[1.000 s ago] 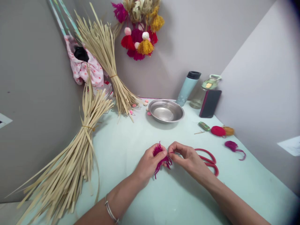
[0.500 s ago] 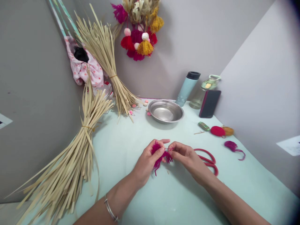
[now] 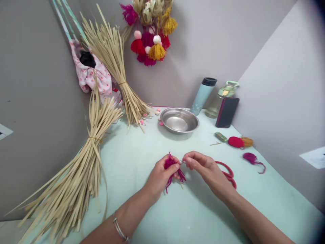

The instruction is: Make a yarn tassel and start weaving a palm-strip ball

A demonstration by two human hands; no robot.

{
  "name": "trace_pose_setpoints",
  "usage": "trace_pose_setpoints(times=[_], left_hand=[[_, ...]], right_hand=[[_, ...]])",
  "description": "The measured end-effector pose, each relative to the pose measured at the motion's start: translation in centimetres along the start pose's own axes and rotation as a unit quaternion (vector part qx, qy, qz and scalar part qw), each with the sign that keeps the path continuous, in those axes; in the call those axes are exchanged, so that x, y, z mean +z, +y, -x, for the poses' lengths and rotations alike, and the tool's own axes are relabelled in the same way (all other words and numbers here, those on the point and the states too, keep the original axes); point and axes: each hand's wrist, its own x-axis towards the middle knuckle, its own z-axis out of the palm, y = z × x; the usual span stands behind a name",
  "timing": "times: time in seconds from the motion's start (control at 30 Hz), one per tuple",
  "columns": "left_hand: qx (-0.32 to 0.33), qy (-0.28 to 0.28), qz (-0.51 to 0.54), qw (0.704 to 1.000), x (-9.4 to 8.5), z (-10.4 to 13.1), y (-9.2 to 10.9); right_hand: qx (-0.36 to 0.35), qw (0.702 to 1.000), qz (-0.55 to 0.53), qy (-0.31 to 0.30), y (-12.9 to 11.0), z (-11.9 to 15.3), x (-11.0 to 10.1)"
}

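Magenta yarn strands (image 3: 168, 162) are bunched in my left hand (image 3: 160, 174), pinched between thumb and fingers, with loose ends hanging below. Just to the right, the thumb and fingertips of my right hand (image 3: 203, 166) are pinched on a thin strand or wire that runs across to the yarn; it is too fine to tell which. Red-handled scissors (image 3: 229, 171) lie partly hidden behind my right hand.
A metal bowl (image 3: 179, 121) stands mid-back, with a blue bottle (image 3: 203, 96), a green bottle (image 3: 215, 108) and a phone (image 3: 228, 112) to its right. Yarn bundles (image 3: 236, 142) lie at right. Straw bundles (image 3: 86, 162) fill the left; tassels (image 3: 157, 51) hang above.
My right hand has shifted slightly right and up, away from the yarn. My left fingers have closed in more around the bunch.
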Motion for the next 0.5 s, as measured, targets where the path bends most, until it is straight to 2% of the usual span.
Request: trace_pose_setpoints(times=[0.13,0.27,0.4,0.5], left_hand=[[0.028,0.020,0.025,0.999,-0.19,-0.13,-0.27],[0.028,0.021,0.016,0.999,-0.25,-0.07,-0.29],[0.035,0.012,0.010,0.999,-0.33,-0.10,-0.28],[0.041,0.019,0.000,0.999,-0.40,-0.15,-0.27]], right_hand=[[-0.024,0.998,0.032,-0.055,0.12,0.00,0.37],[-0.031,0.997,0.057,-0.047,-0.15,0.11,0.72],[-0.038,0.994,0.077,-0.065,-0.31,0.09,0.58],[-0.042,0.995,0.074,-0.047,-0.12,-0.04,0.50]])
